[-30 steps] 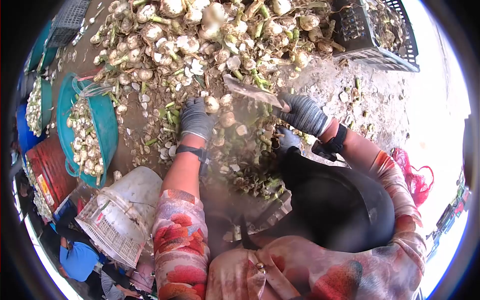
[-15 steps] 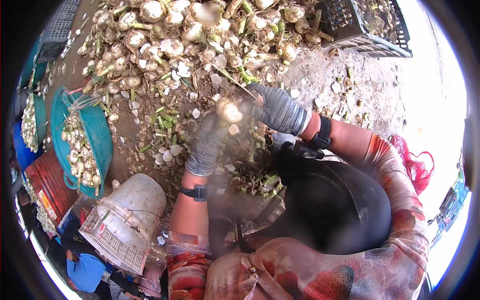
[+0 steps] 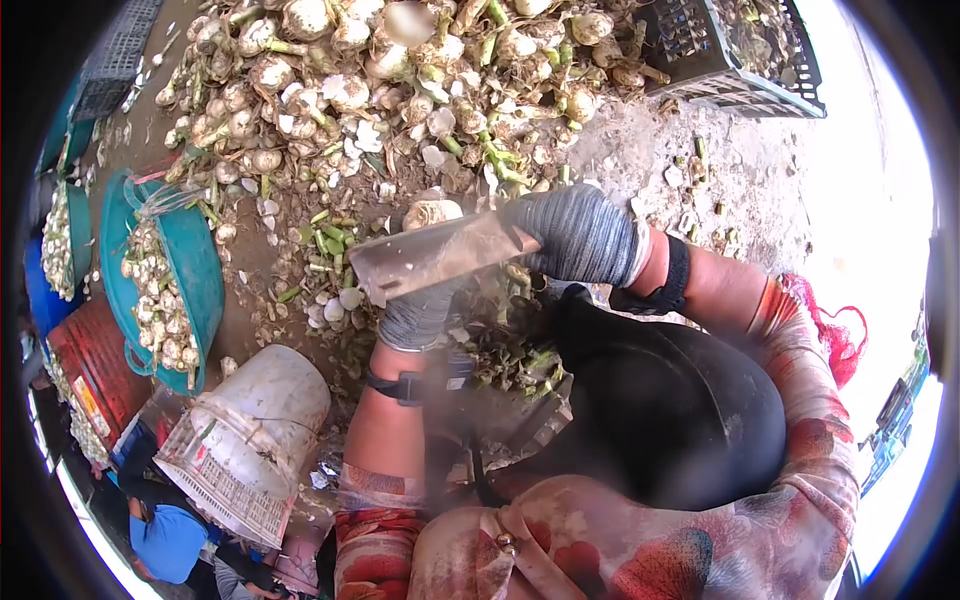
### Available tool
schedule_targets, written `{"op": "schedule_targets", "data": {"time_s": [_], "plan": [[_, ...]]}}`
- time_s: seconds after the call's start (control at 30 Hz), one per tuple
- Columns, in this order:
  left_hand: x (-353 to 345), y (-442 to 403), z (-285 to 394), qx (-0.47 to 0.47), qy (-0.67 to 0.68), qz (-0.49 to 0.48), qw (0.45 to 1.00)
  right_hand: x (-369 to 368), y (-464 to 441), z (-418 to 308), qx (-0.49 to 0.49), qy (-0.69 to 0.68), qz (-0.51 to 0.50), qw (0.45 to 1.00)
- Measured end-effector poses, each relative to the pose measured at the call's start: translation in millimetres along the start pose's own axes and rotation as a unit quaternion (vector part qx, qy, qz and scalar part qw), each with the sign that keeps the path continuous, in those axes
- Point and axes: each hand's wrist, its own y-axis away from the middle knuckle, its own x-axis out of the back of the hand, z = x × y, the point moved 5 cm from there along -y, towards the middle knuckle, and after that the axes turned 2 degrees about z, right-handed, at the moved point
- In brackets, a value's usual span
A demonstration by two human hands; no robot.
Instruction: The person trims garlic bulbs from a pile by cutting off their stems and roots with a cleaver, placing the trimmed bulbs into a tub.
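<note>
In grey knit gloves, both of my hands are close together in front of the garlic pile [image 3: 330, 95]. My right hand [image 3: 580, 235] is closed around a broad-bladed knife [image 3: 430, 262]; its flat, dirty blade points left. A garlic bulb [image 3: 432, 212] shows just above the blade. My left hand [image 3: 412, 318] is closed on this bulb from below, its fingers largely hidden behind the blade. Whether the edge touches the bulb, I cannot tell. Cut green stems [image 3: 325, 240] and white peelings lie on the ground beyond my left hand.
A teal basin [image 3: 212, 285] of trimmed garlic stands at left, near a red bucket [image 3: 105, 365] and a whitish bucket [image 3: 280, 390] by a crate. A black crate [image 3: 775, 85] sits at upper right. A person in a blue shirt [image 3: 170, 545] is at lower left.
The knife has swung from pointing up and away, edge-on, to lying broadside across the front of the bulb. The bulb and left hand have shifted slightly left; the right wrist has turned.
</note>
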Motion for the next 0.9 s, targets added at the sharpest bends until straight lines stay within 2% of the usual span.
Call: {"op": "schedule_targets", "data": {"time_s": [0.03,0.13,0.2,0.33,0.37,0.4,0.43,0.47,0.5,0.53,0.57,0.6,0.67,0.7,0.73,0.77,0.8,0.83,0.87,0.9], "plan": [[-10.5,17.6,-15.5,0.073,0.13,-0.072,0.986,3.2,0.7,-9.4,0.008,0.004,-0.009,1.0],[-10.5,27.1,-10.9,0.128,0.258,-0.135,0.948,5.9,2.0,-16.4,0.037,0.003,-0.008,0.999],[-21.6,45.6,-35.0,0.118,0.182,-0.14,0.966,3.0,3.4,-20.8,0.035,0.037,-0.064,0.997],[-43.5,79.8,-77.9,0.101,0.029,-0.145,0.984,0.2,3.1,-23.0,0.055,0.025,-0.044,0.997],[-33.5,62.7,-57.8,0.101,0.029,-0.145,0.984,-3.1,3.4,-18.4,0.054,0.026,-0.043,0.997],[-11.4,28.5,-18.3,0.173,0.2,-0.118,0.957,-8.5,4.8,-9.0,0.047,0.051,-0.043,0.997],[1.9,8.4,4.8,0.206,0.282,-0.103,0.931,-13.0,4.5,1.9,0.042,0.076,-0.043,0.995],[15.3,-11.7,28.0,0.238,0.362,-0.084,0.897,-15.8,5.0,18.5,0.01,0.082,-0.039,0.996],[24.6,-20.3,39.0,0.242,0.313,-0.079,0.915,-14.7,3.2,35.9,-0.024,0.088,-0.034,0.995],[33.0,-27.7,50.1,0.244,0.263,-0.074,0.93,-6.3,-5.2,74.5,-0.221,0.124,-0.071,0.965],[42.7,-34.3,68.4,0.195,0.278,-0.059,0.939,-0.8,1.7,97.3,-0.278,0.112,-0.128,0.945],[37.6,-30.5,63.0,0.211,0.316,-0.054,0.923,6.4,8.0,94.7,-0.226,0.138,-0.026,0.964],[33.3,-33.4,54.1,0.292,0.361,-0.035,0.885,-3.0,13.2,85.1,-0.199,0.006,0.018,0.98],[18.2,-26.6,40.1,0.274,0.357,-0.028,0.893,-4.0,8.8,56.7,-0.174,-0.236,0.064,0.954],[16.8,-36.9,39.8,0.272,0.357,-0.022,0.893,-22.6,-0.3,46.6,-0.145,-0.393,0.056,0.906],[24.6,-51.2,50.4,0.164,0.221,-0.001,0.961,-19.8,-5.5,27.3,-0.235,-0.414,-0.055,0.878],[32.0,-58.7,65.6,0.048,0.077,0.017,0.996,-19.8,-4.7,18.9,-0.276,-0.425,-0.112,0.855],[38.5,-58.5,71.1,0.057,0.077,0.029,0.995,-19.4,-2.9,9.7,-0.316,-0.429,-0.168,0.829],[35.2,-57.3,70.6,0.059,0.072,0.033,0.995,-19.3,-11.8,9.7,-0.203,-0.401,-0.098,0.888],[19.7,-46.7,48.1,0.259,0.328,0.049,0.907,-15.4,-19.3,6.3,-0.085,-0.365,-0.024,0.927]]}}
